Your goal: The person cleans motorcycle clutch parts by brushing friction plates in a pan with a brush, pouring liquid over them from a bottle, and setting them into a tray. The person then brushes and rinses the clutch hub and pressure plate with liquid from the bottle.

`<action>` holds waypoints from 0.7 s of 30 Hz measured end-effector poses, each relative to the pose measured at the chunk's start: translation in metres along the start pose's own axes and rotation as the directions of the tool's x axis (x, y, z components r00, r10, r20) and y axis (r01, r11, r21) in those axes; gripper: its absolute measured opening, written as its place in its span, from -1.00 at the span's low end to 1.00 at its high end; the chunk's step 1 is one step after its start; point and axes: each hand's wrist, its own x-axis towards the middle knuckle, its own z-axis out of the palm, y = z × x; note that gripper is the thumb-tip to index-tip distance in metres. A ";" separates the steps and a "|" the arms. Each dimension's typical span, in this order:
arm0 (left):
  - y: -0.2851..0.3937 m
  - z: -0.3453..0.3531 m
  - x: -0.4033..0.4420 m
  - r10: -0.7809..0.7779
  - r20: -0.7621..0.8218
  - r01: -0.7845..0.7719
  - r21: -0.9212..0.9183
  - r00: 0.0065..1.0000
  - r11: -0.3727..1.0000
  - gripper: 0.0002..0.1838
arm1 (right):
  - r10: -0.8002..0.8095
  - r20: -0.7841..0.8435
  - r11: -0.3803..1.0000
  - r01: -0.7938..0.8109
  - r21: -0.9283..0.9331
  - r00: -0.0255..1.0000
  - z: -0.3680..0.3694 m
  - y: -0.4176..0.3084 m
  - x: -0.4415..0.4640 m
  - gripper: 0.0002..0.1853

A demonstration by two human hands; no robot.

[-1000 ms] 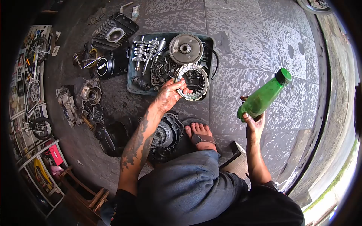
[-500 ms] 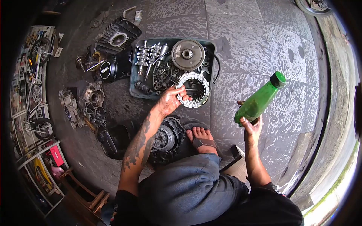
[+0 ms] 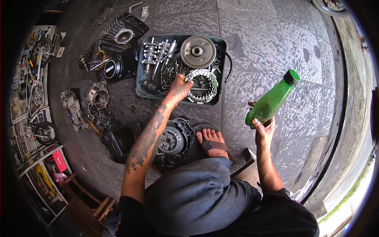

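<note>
My left hand grips the left edge of a ring-shaped clutch plate over the front of a parts tray. Behind the ring, a large round gear lies in the tray, with toothed gear shafts to its left. My right hand is wrapped round the lower end of a green plastic bottle, which tilts up to the right with its cap on. Between my left forearm and my foot is an engine case with a clutch basket.
A finned cylinder and a black YAMAHA cover lie left of the tray. Metal casings sit further left, near a black cover. A shelf stands at the far left. My sandalled foot is near the engine case.
My left hand has moved slightly up and the ring sits lower over the tray. The bottle has shifted slightly; my right hand still holds it.
</note>
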 end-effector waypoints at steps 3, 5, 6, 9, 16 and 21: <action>-0.002 0.003 0.001 0.294 -0.080 -0.228 0.454 0.952 0.861 -0.49 | 0.016 0.002 1.000 -0.016 0.020 1.000 0.000 0.001 -0.002 -0.25; 0.003 0.004 -0.006 0.291 -0.114 -0.209 0.461 0.950 0.863 -0.50 | 0.006 0.002 1.000 -0.006 0.004 1.000 0.001 0.001 -0.002 -0.25; 0.006 0.004 -0.009 0.289 -0.144 -0.192 0.466 0.946 0.863 -0.51 | 0.006 0.003 1.000 -0.006 0.004 1.000 0.002 0.000 -0.003 -0.25; 0.007 0.001 -0.011 0.299 -0.160 -0.208 0.426 0.941 0.881 -0.56 | -0.015 0.003 1.000 0.015 -0.024 1.000 0.002 -0.001 -0.003 -0.25; 0.003 -0.034 -0.026 0.496 -0.314 -0.356 0.411 0.809 0.840 -0.70 | -0.080 0.050 0.995 0.082 -0.049 0.996 0.001 0.003 -0.001 -0.27; -0.003 -0.095 -0.078 0.446 -0.387 -0.370 0.257 0.807 0.893 -0.82 | -0.176 0.166 0.974 0.196 -0.112 0.970 0.004 0.011 0.004 -0.25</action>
